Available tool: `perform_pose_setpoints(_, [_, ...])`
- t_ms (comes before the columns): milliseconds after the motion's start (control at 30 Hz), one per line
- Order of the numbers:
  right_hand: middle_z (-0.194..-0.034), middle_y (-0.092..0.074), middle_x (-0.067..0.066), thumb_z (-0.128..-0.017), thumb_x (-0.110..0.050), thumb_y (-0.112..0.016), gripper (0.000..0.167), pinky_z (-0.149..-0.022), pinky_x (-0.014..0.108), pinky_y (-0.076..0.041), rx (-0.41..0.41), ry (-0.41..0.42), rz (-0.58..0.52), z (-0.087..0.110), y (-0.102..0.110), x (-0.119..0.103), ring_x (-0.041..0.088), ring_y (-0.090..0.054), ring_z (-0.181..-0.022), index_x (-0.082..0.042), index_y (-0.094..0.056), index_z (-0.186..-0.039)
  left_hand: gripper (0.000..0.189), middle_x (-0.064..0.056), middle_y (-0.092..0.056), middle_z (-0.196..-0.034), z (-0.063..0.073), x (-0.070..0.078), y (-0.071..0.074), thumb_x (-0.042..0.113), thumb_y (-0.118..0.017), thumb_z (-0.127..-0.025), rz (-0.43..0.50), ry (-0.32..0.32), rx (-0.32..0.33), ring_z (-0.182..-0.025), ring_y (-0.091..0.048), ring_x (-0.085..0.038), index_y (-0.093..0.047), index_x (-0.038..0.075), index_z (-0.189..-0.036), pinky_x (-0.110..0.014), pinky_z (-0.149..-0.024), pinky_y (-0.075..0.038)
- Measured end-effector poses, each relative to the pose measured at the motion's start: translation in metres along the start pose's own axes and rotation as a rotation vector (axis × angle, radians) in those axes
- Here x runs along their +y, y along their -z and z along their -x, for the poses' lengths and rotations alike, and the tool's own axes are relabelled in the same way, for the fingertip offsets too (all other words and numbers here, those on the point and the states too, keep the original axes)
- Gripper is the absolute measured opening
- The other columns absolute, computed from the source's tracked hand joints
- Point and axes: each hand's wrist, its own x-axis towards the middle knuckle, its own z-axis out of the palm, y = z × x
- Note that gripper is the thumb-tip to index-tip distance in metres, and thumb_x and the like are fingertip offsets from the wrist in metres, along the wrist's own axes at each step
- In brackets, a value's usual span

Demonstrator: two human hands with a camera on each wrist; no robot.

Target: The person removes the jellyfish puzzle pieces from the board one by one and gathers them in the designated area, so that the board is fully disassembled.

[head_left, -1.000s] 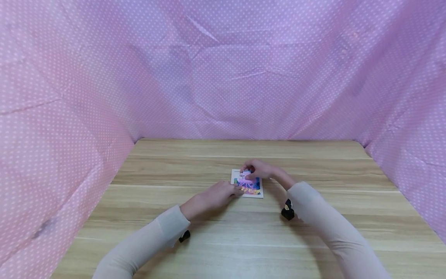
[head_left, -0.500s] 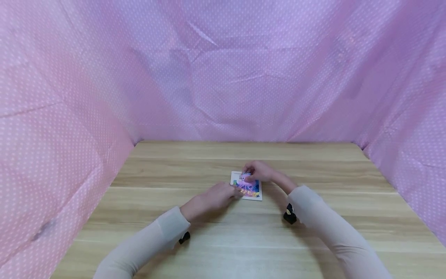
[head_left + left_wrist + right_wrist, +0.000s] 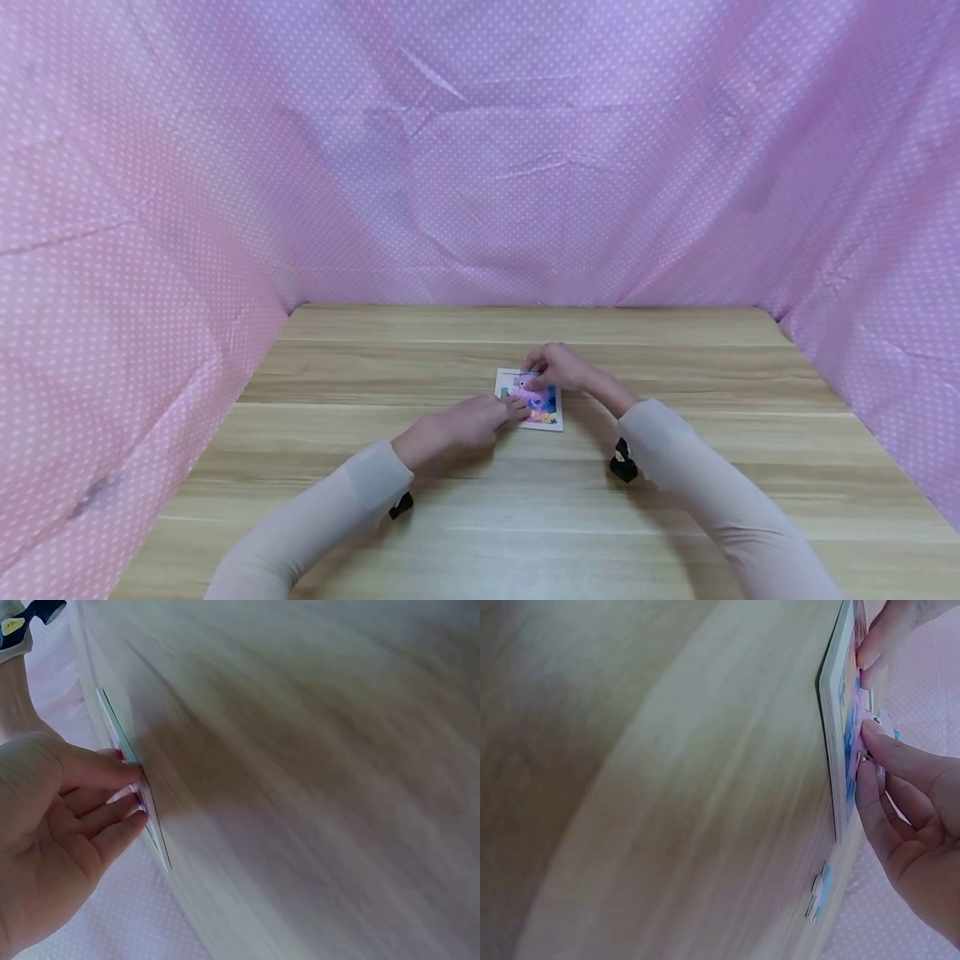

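Observation:
A small jigsaw puzzle [image 3: 552,421] in a white tray frame lies on the table in the head view, its picture showing a pink octopus-like creature over blue and yellow. My right hand [image 3: 561,367] pinches a pink puzzle piece [image 3: 877,722] between thumb and fingers, tilted over the puzzle's upper part. From the lower left, my left hand [image 3: 483,417] reaches in and its outstretched fingers touch the picture. In the left wrist view the thumb [image 3: 120,771] lies at the tray's near edge. The fingers hide part of the picture.
A loose puzzle piece [image 3: 820,892] lies on the table beside the tray in the right wrist view. The wood-grain table [image 3: 360,350] is bordered by pink dotted cloth [image 3: 465,208] at the back and sides. A black wrist device [image 3: 623,461] hangs under the right sleeve.
My left fingers have slid a little to the right, further onto the picture. The right hand keeps its pinch over the top of the puzzle, with only slight motion.

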Motion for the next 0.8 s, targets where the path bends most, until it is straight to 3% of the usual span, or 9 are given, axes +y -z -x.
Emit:
perform_pose_setpoints(367, [-0.087,-0.074,0.009,-0.084,0.002,-0.078,0.014,-0.070,0.025,-0.050,-0.012,0.010,0.001,-0.0015,0.0013,-0.0010,0.014,-0.063,-0.078,0.005,-0.074,-0.096,0.047,-0.006,-0.041,-0.155,-0.0006,0.0001,-0.0013,-0.002,-0.049,-0.102,-0.005,0.016,-0.002,-0.124,-0.053,-0.015,-0.050,0.010,-0.148,-0.030,-0.104,-0.044])
perform_pose_setpoints(467, [-0.086,-0.073,0.008,-0.084,0.001,-0.078,0.013,-0.070,0.025,-0.050,-0.019,0.004,0.006,-0.0016,0.0020,-0.0013,0.013,-0.062,-0.077,0.004,-0.074,-0.096,0.053,-0.006,-0.040,-0.156,-0.0019,0.0002,-0.0016,-0.008,-0.051,-0.098,0.036,0.032,-0.020,-0.117,-0.054,-0.012,-0.050,0.010,-0.148,-0.023,-0.082,-0.050])
perform_pose_setpoints(600, [-0.086,-0.073,0.007,-0.084,0.000,-0.079,0.014,-0.070,0.027,-0.051,-0.024,-0.005,0.006,-0.0013,0.0027,0.0005,0.013,-0.062,-0.077,0.003,-0.075,-0.096,0.062,-0.008,-0.037,-0.157,-0.0034,0.0011,-0.0012,-0.014,-0.054,-0.091,0.080,0.046,-0.044,-0.113,-0.051,-0.010,-0.049,0.010,-0.148,-0.022,-0.059,-0.038])
perform_pose_setpoints(800, [-0.091,-0.074,0.012,-0.084,0.002,-0.078,0.015,-0.079,0.035,-0.056,-0.045,-0.001,0.018,-0.0027,0.0038,-0.0012,0.022,-0.068,-0.086,0.007,-0.074,-0.098,0.063,-0.007,-0.037,-0.157,-0.0046,0.0008,-0.0012,-0.014,-0.054,-0.092,0.059,0.043,-0.052,-0.125,-0.046,-0.008,-0.047,0.011,-0.150,-0.019,-0.071,-0.042])
